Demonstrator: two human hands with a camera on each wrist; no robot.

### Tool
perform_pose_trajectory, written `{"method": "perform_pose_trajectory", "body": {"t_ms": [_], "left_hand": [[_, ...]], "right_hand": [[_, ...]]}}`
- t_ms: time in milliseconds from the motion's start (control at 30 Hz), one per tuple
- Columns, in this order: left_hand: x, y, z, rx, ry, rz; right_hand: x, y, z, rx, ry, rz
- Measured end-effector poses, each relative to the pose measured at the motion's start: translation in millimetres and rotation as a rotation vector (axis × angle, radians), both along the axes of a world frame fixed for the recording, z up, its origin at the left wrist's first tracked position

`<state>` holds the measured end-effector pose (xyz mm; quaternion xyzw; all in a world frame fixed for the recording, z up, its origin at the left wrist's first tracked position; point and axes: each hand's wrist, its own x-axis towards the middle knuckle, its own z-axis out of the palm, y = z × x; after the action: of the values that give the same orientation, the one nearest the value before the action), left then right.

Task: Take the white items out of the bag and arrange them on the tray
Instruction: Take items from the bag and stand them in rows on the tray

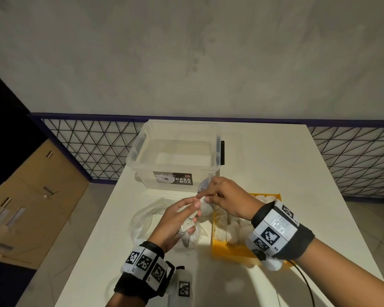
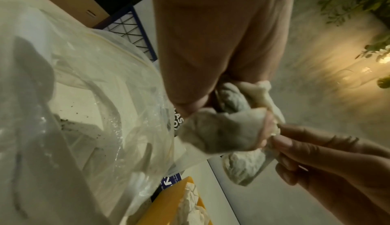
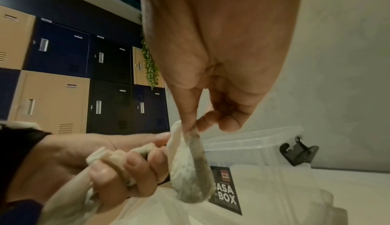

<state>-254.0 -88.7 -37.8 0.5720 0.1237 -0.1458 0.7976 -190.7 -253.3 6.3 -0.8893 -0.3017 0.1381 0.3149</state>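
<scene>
Roughly midway, I'd judge: left hand [image 1: 175, 220] grips a clump of white items [image 1: 187, 231] over the bag [image 1: 142, 220]; right hand [image 1: 224, 196] pinches one off it. Yellow tray [image 1: 231, 251] beyond already holds several; more left to place.

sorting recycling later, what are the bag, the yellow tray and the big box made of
Bag: thin clear plastic film; it crinkles and shows the table through.
Yellow tray: looks like rigid matte plastic, opaque.
Big box: stiff translucent plastic, glossy, with moulded rim.

tray [image 1: 235, 251] partly hidden by right wrist, bag [image 2: 88, 95] blurred
</scene>
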Motion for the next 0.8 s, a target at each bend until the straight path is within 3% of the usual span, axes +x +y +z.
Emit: {"method": "perform_pose_trajectory", "body": {"t_ms": [200,467,700,800], "left_hand": [[2,-3,2,0.023,-0.006,0.007],[5,-7,5,0.069,-0.022,0.012],[4,-13,6,0.078,0.051,-0.008],[5,-11,3,0.035,0.137,0.007]], "right_hand": [[-1,-1,1,0.145,0.081,-0.171],[-2,-7,-2,0.244,0.182,-0.159],[-1,-40,-4,0.126,0.197,-0.212],[-2,-66,-14,-0.032,0.182,-0.261]]}}
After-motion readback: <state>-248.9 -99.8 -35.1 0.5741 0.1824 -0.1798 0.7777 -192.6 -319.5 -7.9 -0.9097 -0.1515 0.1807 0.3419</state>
